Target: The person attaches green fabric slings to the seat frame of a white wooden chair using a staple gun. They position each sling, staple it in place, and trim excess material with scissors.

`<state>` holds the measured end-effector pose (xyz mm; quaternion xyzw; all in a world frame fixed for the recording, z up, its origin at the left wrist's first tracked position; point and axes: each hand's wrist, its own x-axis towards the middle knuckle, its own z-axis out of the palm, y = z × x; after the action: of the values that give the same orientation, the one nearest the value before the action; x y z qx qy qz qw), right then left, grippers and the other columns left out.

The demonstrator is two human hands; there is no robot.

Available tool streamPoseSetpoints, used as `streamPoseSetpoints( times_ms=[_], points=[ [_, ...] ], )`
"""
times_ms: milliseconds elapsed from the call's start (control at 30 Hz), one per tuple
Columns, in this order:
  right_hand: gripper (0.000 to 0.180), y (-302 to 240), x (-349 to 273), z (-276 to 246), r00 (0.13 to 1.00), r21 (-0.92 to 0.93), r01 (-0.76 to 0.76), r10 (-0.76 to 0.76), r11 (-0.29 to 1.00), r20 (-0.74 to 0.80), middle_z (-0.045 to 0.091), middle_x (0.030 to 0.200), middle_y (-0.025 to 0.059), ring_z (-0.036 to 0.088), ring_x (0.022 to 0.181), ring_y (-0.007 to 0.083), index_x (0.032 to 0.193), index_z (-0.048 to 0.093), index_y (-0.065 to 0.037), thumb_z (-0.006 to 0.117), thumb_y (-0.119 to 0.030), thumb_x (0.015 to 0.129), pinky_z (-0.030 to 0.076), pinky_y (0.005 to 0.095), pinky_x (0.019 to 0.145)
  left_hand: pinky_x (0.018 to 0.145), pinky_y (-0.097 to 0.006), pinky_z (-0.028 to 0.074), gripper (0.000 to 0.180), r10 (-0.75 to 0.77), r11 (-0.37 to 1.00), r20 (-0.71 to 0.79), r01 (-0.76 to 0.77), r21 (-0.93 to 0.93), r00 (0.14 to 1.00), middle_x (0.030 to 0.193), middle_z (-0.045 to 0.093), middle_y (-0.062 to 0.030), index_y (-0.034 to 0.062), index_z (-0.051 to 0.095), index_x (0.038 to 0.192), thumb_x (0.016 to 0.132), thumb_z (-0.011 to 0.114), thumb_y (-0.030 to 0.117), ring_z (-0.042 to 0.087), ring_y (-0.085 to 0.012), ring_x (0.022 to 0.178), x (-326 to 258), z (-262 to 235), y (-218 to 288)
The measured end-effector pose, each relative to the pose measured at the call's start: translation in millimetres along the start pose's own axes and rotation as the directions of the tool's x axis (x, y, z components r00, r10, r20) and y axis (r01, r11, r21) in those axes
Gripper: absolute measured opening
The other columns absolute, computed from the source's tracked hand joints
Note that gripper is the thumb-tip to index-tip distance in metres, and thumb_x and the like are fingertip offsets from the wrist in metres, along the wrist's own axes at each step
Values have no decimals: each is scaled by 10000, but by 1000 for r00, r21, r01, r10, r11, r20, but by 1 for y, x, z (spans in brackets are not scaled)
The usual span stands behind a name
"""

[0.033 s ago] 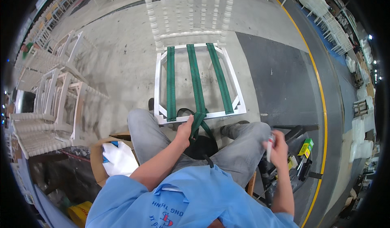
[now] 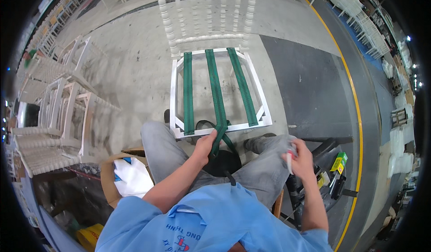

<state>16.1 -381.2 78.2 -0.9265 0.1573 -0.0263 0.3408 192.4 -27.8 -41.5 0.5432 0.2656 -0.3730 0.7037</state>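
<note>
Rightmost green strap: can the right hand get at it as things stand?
Probably yes: the rightmost green strap lies uncovered. The right knee sits between, but the right hand could likely pass above, though holding a red-and-white object.

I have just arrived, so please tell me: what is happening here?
A seated person works at a white chair, whose seat frame has three green straps running front to back. The left hand holds the loose end of the middle strap. The right hand holds a red-and-white object near the right knee; its kind is unclear.
</note>
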Motion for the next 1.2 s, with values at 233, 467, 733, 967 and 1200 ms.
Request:
streamPoseSetpoints(
  times_ms=[233,467,733,967,1200],
  points=[
    [521,-55,123,67,812,-349,559,-412,752,413,661,1021,108,648,1013,302,1196,648,-172,799,-494,814,401,449,894,657,-287,578,236,176,983,278,-184,5,944,848,717,-58,29,687,996,1063,604,240,677,-126,675,-23,14,78],
    [509,-53,163,104,693,-324,709,-537,626,481,638,985,108,637,1013,293,1206,653,-186,768,-507,828,396,445,895,649,-251,561,215,163,983,299,-180,31,940,814,721,-61,11,693,1031,1052,611,208,689,-128,685,-21,15,90],
    [418,-83,180,135,575,-274,801,-556,532,601,644,952,91,660,968,298,1191,659,-225,769,-424,840,410,446,863,633,-248,561,209,183,979,292,-201,32,939,859,730,-66,6,698,1065,1049,612,195,687,-120,682,-25,6,90],
    [410,-58,150,90,848,-197,515,-460,834,264,688,907,117,692,855,345,1171,657,-191,764,-446,868,507,466,790,879,-294,549,297,345,923,323,-380,50,881,1081,731,-85,-27,669,1208,1036,641,213,687,-163,978,-27,28,95],
    [588,11,20,-19,740,172,-361,394,916,-546,743,960,154,720,907,391,1234,622,-125,838,-486,822,554,448,771,823,-316,520,289,239,915,317,-322,244,918,1086,666,-33,-26,623,1241,1041,633,183,626,-157,976,23,-7,42]
  ],
)
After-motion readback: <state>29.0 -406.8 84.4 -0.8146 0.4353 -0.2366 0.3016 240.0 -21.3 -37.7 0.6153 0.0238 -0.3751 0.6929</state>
